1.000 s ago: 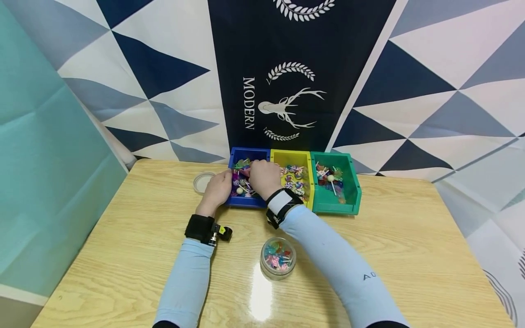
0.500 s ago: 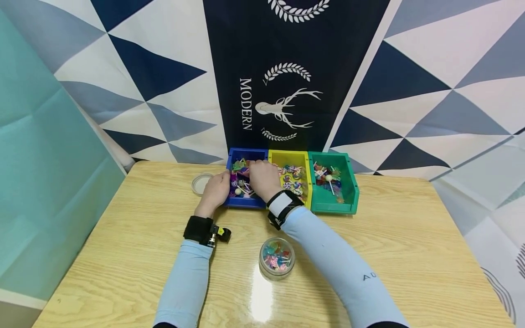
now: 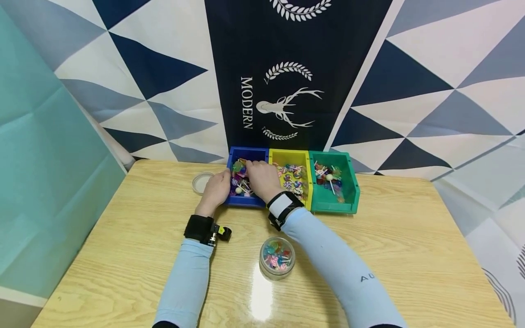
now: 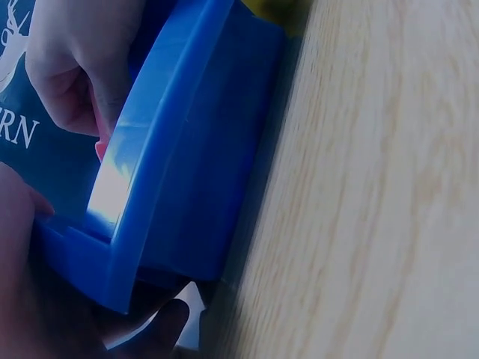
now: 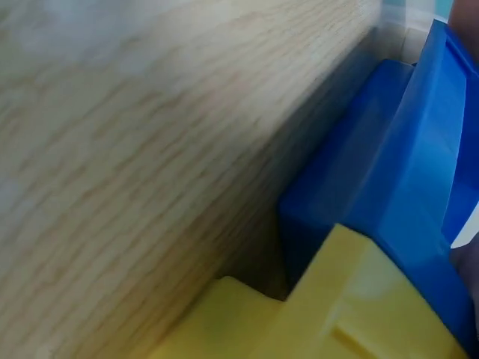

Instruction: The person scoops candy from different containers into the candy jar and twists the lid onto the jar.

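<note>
Candies (image 3: 239, 190) in the blue bin (image 3: 246, 202), right hand (image 3: 264, 179) reaching in.
Left hand (image 3: 216, 187) grips the bin's left wall; right one curled, can't tell whether round a candy. Risk: slack left grip could let bin shift; crowded candies might snag.

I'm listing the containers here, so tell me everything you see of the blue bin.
The blue bin is open-topped and looks like smooth, shiny plastic, with a broad front rim. It stands on the wooden table at the row's left end, touching the yellow bin. Small, colourful, candy-like pieces lie inside, some on sticks. The left hand grips its left wall; the right hand reaches inside.
</note>
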Tool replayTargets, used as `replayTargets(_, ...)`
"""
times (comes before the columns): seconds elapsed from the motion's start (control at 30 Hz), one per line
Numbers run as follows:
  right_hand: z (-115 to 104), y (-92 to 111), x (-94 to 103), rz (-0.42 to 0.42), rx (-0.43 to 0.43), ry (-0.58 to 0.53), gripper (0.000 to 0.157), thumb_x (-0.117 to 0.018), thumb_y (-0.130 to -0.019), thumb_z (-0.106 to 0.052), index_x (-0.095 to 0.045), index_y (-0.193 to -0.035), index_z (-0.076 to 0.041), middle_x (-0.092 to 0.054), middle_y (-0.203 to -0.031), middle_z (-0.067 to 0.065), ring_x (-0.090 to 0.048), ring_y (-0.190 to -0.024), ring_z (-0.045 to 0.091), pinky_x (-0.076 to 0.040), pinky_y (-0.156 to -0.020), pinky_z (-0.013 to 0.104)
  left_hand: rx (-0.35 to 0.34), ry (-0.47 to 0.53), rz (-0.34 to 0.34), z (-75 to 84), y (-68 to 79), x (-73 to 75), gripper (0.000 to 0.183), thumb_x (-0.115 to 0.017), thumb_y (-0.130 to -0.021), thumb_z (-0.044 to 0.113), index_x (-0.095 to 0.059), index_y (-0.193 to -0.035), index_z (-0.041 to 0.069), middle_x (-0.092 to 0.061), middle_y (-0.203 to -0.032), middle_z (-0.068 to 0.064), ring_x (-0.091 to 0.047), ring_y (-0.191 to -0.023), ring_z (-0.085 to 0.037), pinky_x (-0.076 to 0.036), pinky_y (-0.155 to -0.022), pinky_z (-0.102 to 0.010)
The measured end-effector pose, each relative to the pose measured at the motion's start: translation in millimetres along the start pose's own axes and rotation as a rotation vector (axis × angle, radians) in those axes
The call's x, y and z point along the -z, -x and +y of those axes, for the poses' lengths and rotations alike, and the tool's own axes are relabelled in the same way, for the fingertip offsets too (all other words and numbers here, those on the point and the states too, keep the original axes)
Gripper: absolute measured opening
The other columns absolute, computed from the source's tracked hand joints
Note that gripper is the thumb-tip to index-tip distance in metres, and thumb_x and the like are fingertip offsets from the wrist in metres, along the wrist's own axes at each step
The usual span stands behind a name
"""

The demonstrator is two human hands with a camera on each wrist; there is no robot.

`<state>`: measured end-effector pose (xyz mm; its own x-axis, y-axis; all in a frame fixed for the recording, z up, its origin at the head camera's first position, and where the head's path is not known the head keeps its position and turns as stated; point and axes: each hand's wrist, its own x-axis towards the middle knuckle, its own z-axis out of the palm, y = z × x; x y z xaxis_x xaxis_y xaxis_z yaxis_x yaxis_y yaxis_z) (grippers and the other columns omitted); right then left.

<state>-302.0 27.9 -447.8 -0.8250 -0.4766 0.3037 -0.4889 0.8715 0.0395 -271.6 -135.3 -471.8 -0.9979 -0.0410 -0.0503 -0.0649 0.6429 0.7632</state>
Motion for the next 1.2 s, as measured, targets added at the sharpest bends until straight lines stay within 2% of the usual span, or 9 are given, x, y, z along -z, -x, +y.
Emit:
replayTargets(0.2,2.2,0.3,3.2,-0.066,0.003,-0.064,0.018,-0.058,-0.1,-0.026,-0.066,-0.096,-0.01,-0.067,-0.081,0.005,-0.065,-0.072,0.023,-0.052,-0.056,0.041,-0.009,-0.001,0.013,-2.4,1.1,-1.5,0.065,-0.018,-0.108,0.042,-0.059,-0.136,0.001,-0.057,-0.137,-0.02,-0.053,-0.125,-0.039,-0.039,-0.104,-0.052)
replayTargets(0.37,3.3,5.9,13.0,-0.101,-0.055,-0.149,0.022,-0.057,-0.102,-0.029,-0.063,-0.092,-0.01,-0.065,-0.08,0.004,-0.065,-0.073,0.024,-0.053,-0.061,0.041,-0.032,-0.008,0.022,-3.4,0.4,-3.3,0.064,-0.019,-0.109,0.04,-0.067,-0.121,0.0,-0.061,-0.131,-0.021,-0.056,-0.121,-0.04,-0.042,-0.101,-0.052)
replayTargets(0.4,3.8,7.5,14.5,-0.104,-0.073,-0.159,0.023,-0.056,-0.102,-0.029,-0.063,-0.093,-0.01,-0.066,-0.081,0.005,-0.065,-0.075,0.025,-0.053,-0.063,0.042,-0.032,-0.009,0.018,-3.4,0.1,-3.6,0.064,-0.019,-0.109,0.041,-0.067,-0.122,0.0,-0.06,-0.132,-0.021,-0.055,-0.122,-0.04,-0.041,-0.102,-0.052)
replayTargets(0.53,6.1,13.3,18.5,-0.102,-0.129,-0.215,0.027,-0.054,-0.103,-0.032,-0.064,-0.099,-0.007,-0.066,-0.085,0.008,-0.067,-0.079,0.028,-0.054,-0.068,0.045,-0.027,-0.02,0.016,-3.1,0.5,-3.3,0.064,-0.018,-0.108,0.041,-0.066,-0.123,0.001,-0.059,-0.133,-0.021,-0.054,-0.123,-0.04,-0.04,-0.103,-0.052)
replayTargets(0.6,8.0,15.6,18.8,-0.095,-0.149,-0.243,0.029,-0.053,-0.104,-0.032,-0.064,-0.1,-0.006,-0.065,-0.083,0.007,-0.067,-0.077,0.027,-0.053,-0.067,0.044,-0.025,-0.02,0.019,-3.2,0.6,-2.5,0.065,-0.018,-0.108,0.042,-0.062,-0.132,0.001,-0.058,-0.136,-0.021,-0.053,-0.125,-0.04,-0.04,-0.104,-0.052)
replayTargets(0.77,12.9,21.6,19.9,-0.062,-0.179,-0.31,0.027,-0.053,-0.104,-0.03,-0.061,-0.091,-0.008,-0.058,-0.073,0.005,-0.06,-0.066,0.024,-0.048,-0.059,0.041,-0.016,-0.009,0.011,-2.4,0.5,-1.7,0.065,-0.019,-0.108,0.042,-0.063,-0.131,0.0,-0.058,-0.134,-0.022,-0.054,-0.123,-0.04,-0.04,-0.103,-0.052)
replayTargets(0.9,16.3,26.3,20.1,-0.039,-0.188,-0.354,0.027,-0.053,-0.105,-0.03,-0.058,-0.088,-0.01,-0.054,-0.07,0.004,-0.056,-0.065,0.023,-0.044,-0.058,0.038,0.0,0.01,0.012,-2.0,0.7,-0.9,0.066,-0.018,-0.108,0.043,-0.065,-0.126,-0.001,-0.06,-0.131,-0.023,-0.055,-0.121,-0.04,-0.041,-0.102,-0.052)
replayTargets(1.07,20.2,35.2,19.2,-0.012,-0.214,-0.412,0.028,-0.053,-0.104,-0.033,-0.061,-0.093,-0.009,-0.055,-0.073,0.004,-0.054,-0.065,0.022,-0.041,-0.056,0.036,0.002,0.026,0.006,-0.7,0.9,-0.6,0.067,-0.018,-0.108,0.045,-0.063,-0.129,-0.001,-0.06,-0.131,-0.022,-0.055,-0.121,-0.039,-0.041,-0.102,-0.052)
replayTargets(1.2,22.2,42.6,19.6,0.004,-0.237,-0.487,0.032,-0.052,-0.104,-0.036,-0.063,-0.108,-0.005,-0.057,-0.08,0.005,-0.053,-0.068,0.021,-0.042,-0.057,0.033,0.013,0.027,0.012,-0.2,-0.4,-0.7,0.068,-0.018,-0.108,0.046,-0.062,-0.131,0.0,-0.06,-0.13,-0.021,-0.056,-0.121,-0.039,-0.041,-0.102,-0.051)
